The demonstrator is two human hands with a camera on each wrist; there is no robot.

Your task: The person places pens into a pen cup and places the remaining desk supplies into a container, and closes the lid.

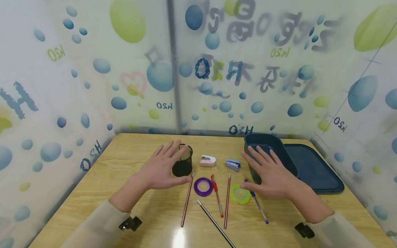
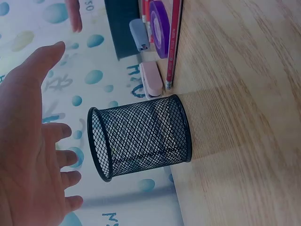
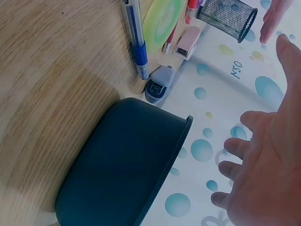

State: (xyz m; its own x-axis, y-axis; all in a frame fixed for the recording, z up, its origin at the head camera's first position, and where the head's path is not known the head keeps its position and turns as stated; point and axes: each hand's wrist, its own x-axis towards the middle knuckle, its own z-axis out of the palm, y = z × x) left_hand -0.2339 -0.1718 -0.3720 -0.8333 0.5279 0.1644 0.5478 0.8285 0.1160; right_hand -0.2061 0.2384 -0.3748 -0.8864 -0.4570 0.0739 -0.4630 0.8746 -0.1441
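My left hand (image 1: pixel 161 170) hovers over the table beside a black mesh pen holder (image 1: pixel 182 169), fingers straight and spread. In the left wrist view the pen holder (image 2: pixel 146 136) stands upright on the wood, apart from the palm. My right hand (image 1: pixel 273 174) is likewise spread, in front of a dark teal bin (image 1: pixel 286 160); its thumb overlaps a green tape roll (image 1: pixel 247 199) in the head view. Between the hands lie a purple tape roll (image 1: pixel 196 187), a red pen (image 1: pixel 218 196), a blue pen (image 1: pixel 259 206), two dark red pencils and a black pencil (image 1: pixel 214 219).
A pink-and-white stapler (image 1: pixel 207 161) and a lilac-blue stapler (image 1: pixel 233 165) sit farther back. Right of the bin lies a flat dark tray (image 1: pixel 316 168). A patterned curtain (image 1: pixel 211 117) closes off the back and sides of the wooden table (image 1: pixel 124 165).
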